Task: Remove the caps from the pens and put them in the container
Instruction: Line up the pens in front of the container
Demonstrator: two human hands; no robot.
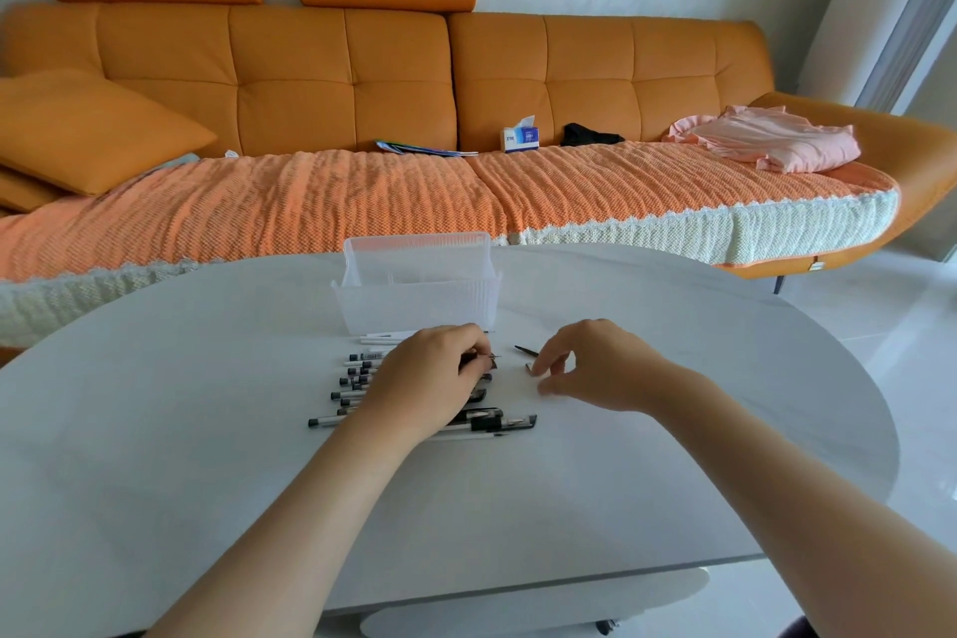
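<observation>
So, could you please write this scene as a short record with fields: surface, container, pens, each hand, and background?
surface: white oval table
container: clear plastic container, at the far side of the table, seems empty
pens: row of pens lying in front of the container, partly under the left hand
left hand: left hand grips one pen, tip pointing right
right hand: right hand pinches a small object, possibly a cap
loose item: dark cap on the table between the hands
background: orange sofa

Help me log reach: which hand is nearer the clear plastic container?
Left. The left hand lies just in front of the container, over the pens. The right hand is off to the container's right, farther away.
</observation>
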